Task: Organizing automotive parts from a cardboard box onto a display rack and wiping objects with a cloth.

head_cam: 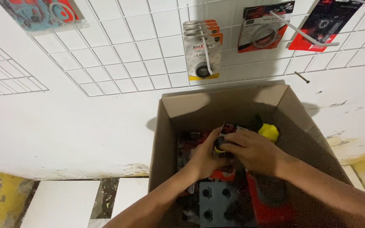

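Both my hands reach down into an open cardboard box (165, 139) that stands against a white wall. My left hand (205, 158) and my right hand (252, 152) meet over a small carded packet (229, 128) with a dark round part and a yellow edge, and both grip it. More yellow packaging (269, 131) shows just behind my right hand. Under my forearms lie red carded packets (271, 211) and a grey card with dark round parts (214, 202).
A white wire grid (119, 55) hangs on the wall above the box, with carded packets (202, 52) on pegs, red and black ones (326, 23) at the right. White floor tiles (60, 204) lie left of the box.
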